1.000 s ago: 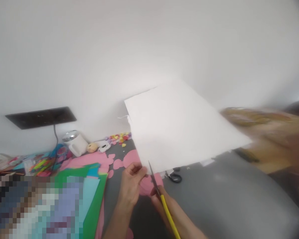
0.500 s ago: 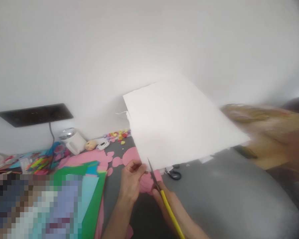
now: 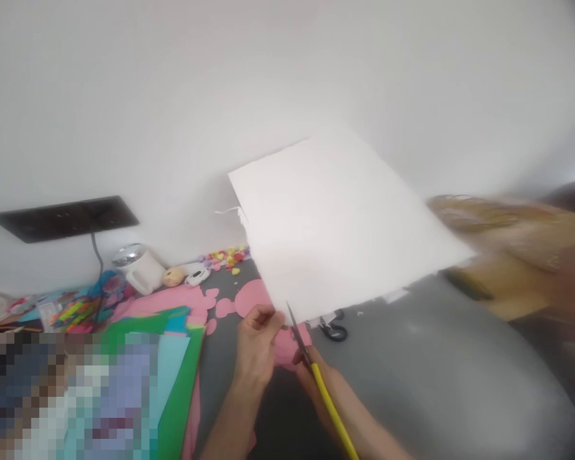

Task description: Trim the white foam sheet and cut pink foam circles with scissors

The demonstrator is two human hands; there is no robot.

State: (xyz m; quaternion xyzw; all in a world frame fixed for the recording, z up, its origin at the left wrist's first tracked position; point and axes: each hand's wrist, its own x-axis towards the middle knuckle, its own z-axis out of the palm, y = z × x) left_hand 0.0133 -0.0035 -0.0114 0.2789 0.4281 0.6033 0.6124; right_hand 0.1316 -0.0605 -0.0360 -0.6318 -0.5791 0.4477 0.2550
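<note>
A large white sheet (image 3: pixel 335 217) is held up over the grey table, its near corner pinched between the thumb and fingers of my left hand (image 3: pixel 259 345). My right hand (image 3: pixel 321 377) grips a pair of scissors (image 3: pixel 328 402) with yellow handles. Their blades point up and away, at the sheet's near edge just right of my left thumb. A thin torn strip hangs off the sheet's left edge. Pink paper cut-outs (image 3: pixel 253 298) lie on the table under and beside the sheet, partly hidden by it and by my hands.
Black-handled scissors (image 3: pixel 335 332) lie partly under the sheet. Stacked coloured paper (image 3: pixel 177 390) is at the left. Behind it stand a white mug-like appliance (image 3: pixel 141 268) and small colourful beads (image 3: pixel 227 257). A black power strip (image 3: pixel 64 217) is on the wall. Brown material (image 3: pixel 508 243) sits at right.
The white sheet has risen slightly and shifted a little left at its far side. The scissors and both hands have moved slightly right against the sheet's corner, still holding.
</note>
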